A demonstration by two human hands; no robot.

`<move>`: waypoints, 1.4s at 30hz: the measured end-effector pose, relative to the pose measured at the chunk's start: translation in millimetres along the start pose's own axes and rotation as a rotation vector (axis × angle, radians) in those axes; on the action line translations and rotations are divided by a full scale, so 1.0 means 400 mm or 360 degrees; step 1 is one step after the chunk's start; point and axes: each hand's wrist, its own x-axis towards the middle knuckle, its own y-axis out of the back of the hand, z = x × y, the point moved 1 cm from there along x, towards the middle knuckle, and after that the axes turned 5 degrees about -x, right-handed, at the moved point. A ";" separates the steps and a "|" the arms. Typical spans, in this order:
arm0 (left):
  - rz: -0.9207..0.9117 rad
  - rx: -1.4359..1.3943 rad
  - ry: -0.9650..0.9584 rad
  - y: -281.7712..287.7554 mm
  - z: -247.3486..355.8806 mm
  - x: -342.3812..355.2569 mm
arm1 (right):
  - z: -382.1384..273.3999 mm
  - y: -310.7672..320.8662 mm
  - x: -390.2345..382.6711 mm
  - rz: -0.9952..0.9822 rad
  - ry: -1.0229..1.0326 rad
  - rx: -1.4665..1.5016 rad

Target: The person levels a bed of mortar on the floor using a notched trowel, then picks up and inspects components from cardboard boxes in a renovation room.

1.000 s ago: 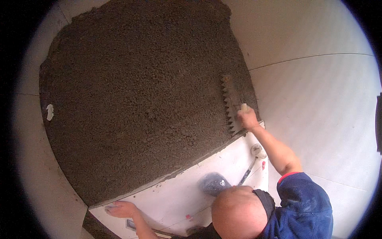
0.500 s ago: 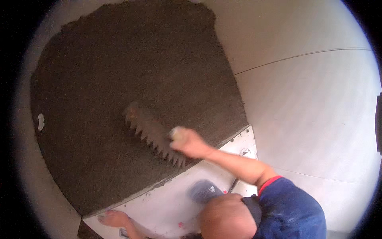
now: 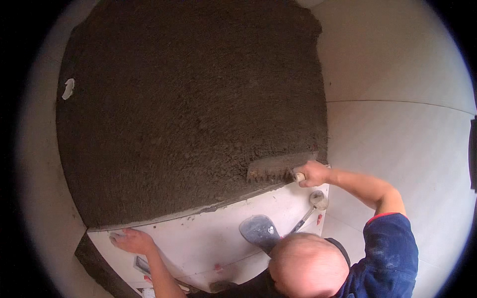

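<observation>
Mortar (image 3: 189, 109) covers the floor ahead of me in a dark, rough bed. My right hand (image 3: 314, 174) is closed tight around the handle of a notched trowel (image 3: 278, 169), whose toothed blade lies on the mortar at the bed's near right corner, just above the edge of a white tile (image 3: 208, 233). My left hand (image 3: 131, 241) rests flat, fingers spread, on that tile's near left corner. A rubber mallet (image 3: 312, 206) and a dark kneepad (image 3: 258, 231) lie on the tile's right part.
</observation>
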 end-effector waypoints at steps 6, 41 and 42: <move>0.0024 -0.0028 -0.0024 -0.016 -0.022 -0.005 | -0.004 -0.016 0.030 -0.0347 -0.0009 -0.0189; -0.0052 0.0015 0.0066 0.007 0.019 -0.010 | -0.004 0.012 0.117 0.1141 -0.0714 0.0946; -0.0056 -0.0008 0.0091 0.005 0.016 -0.014 | 0.040 0.036 0.110 0.1100 -0.0781 0.1288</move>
